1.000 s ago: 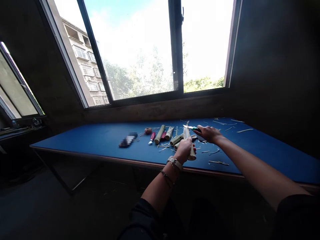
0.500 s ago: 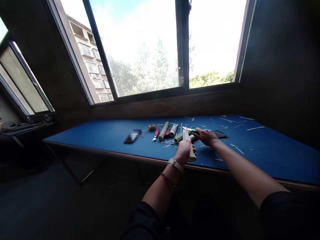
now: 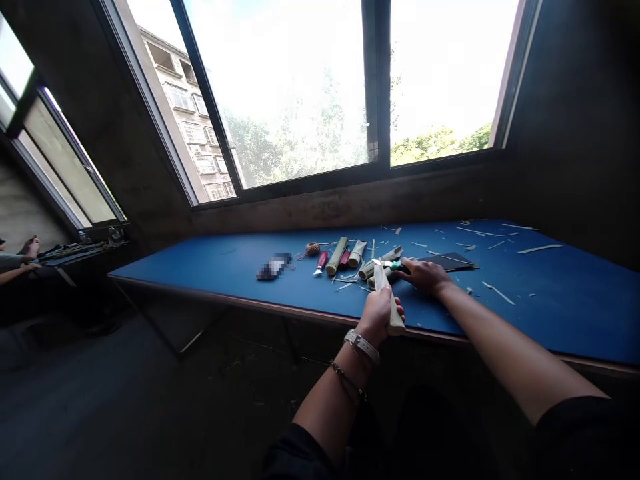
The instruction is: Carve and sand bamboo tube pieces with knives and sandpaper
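Note:
My left hand (image 3: 379,309) is closed around a pale piece of bamboo (image 3: 396,324), which points away from me and slightly left over the table's front edge. A knife (image 3: 395,265) with a green and black handle is gripped in my right hand (image 3: 424,275). Its blade lies against the far part of the bamboo piece. Just beyond my hands, bamboo tubes (image 3: 367,272) rest on the blue table (image 3: 220,272). Further left stand more bamboo sections (image 3: 337,257) and a red-handled tool (image 3: 321,263) with a pale tip.
A ball of brown twine (image 3: 313,249) and a blurred dark object (image 3: 274,266) lie to the left. Thin bamboo shavings (image 3: 497,293) scatter the right side, around a dark flat board (image 3: 453,261). Another person's hand (image 3: 33,247) shows at the far left table.
The camera view has shifted, so the table items appear further right. The knife blade sits a little lower along the bamboo piece. Both hands keep their grip.

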Tool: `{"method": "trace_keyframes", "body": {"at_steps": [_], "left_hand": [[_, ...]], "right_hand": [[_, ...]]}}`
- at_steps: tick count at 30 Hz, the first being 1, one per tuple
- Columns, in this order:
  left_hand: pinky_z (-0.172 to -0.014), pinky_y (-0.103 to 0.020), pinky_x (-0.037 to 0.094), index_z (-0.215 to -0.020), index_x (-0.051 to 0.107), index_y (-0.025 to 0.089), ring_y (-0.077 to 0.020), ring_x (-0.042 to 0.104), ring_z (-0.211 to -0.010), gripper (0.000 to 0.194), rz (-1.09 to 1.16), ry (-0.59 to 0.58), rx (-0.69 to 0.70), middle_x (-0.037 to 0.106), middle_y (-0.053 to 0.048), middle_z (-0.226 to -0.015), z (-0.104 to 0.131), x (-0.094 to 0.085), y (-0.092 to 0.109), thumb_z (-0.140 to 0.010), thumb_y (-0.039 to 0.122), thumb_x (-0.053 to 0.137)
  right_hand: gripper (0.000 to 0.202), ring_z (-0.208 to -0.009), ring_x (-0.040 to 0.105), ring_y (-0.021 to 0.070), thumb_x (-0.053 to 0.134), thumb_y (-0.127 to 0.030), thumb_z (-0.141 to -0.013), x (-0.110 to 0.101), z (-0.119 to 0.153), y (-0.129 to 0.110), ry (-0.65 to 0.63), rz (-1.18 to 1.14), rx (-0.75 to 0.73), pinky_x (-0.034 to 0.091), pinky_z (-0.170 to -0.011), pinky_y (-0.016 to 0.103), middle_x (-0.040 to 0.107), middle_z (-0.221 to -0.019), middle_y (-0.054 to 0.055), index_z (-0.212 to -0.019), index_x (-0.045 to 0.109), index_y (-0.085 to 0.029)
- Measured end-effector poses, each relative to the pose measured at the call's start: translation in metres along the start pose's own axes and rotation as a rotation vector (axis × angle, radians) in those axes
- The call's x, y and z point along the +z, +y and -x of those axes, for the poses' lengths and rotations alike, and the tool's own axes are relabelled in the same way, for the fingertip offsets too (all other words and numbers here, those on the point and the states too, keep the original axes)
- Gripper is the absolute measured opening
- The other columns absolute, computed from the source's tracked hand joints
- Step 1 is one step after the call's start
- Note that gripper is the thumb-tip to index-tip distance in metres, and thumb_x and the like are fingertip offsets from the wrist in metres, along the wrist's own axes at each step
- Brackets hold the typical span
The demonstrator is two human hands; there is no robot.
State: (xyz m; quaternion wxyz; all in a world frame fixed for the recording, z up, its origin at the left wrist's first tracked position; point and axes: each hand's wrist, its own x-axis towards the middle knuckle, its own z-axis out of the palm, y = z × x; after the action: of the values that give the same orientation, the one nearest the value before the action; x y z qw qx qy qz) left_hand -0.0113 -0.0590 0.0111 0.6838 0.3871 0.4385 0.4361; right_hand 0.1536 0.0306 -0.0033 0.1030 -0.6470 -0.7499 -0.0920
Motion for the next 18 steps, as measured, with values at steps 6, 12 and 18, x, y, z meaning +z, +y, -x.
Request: {"method": "trace_keyframes", "body": {"at_steps": [6, 12, 18], "left_hand": [[-0.04, -0.019, 0.039, -0.075, 0.043, 0.014, -0.0049, 0.042, -0.041, 0.024, -0.032, 0.013, 0.002, 0.046, 0.002, -0.063, 0.005, -0.015, -0.007, -0.092, 0.03, 0.036], [-0.042, -0.02, 0.041, -0.08, 0.043, 0.014, -0.0059, 0.045, -0.042, 0.02, -0.045, 0.014, 0.002, 0.048, 0.002, -0.063, 0.001, -0.017, 0.001, -0.091, 0.03, 0.04], [-0.041, -0.02, 0.042, -0.079, 0.043, 0.014, -0.0056, 0.044, -0.041, 0.019, -0.026, -0.026, -0.029, 0.048, 0.001, -0.062, -0.01, -0.02, 0.014, -0.091, 0.028, 0.039]], "right_hand": [[0.054, -0.086, 0.064, 0.0303, 0.026, -0.061, -0.085, 0.002, -0.001, 0.0, -0.038, -0.032, -0.084, 0.043, -0.066, 0.035, 0.067, -0.101, 0.013, -0.111, 0.054, -0.022], [0.057, -0.092, 0.061, 0.0289, 0.022, -0.061, -0.086, 0.002, 0.0, -0.009, 0.023, -0.091, -0.071, 0.042, -0.067, 0.034, 0.062, -0.107, 0.014, -0.101, 0.057, -0.017], [0.07, -0.085, 0.062, 0.0336, 0.017, -0.071, -0.08, 0.003, -0.004, -0.011, 0.011, -0.113, 0.052, 0.042, -0.063, 0.038, 0.065, -0.1, 0.016, -0.117, 0.053, -0.022]]}}
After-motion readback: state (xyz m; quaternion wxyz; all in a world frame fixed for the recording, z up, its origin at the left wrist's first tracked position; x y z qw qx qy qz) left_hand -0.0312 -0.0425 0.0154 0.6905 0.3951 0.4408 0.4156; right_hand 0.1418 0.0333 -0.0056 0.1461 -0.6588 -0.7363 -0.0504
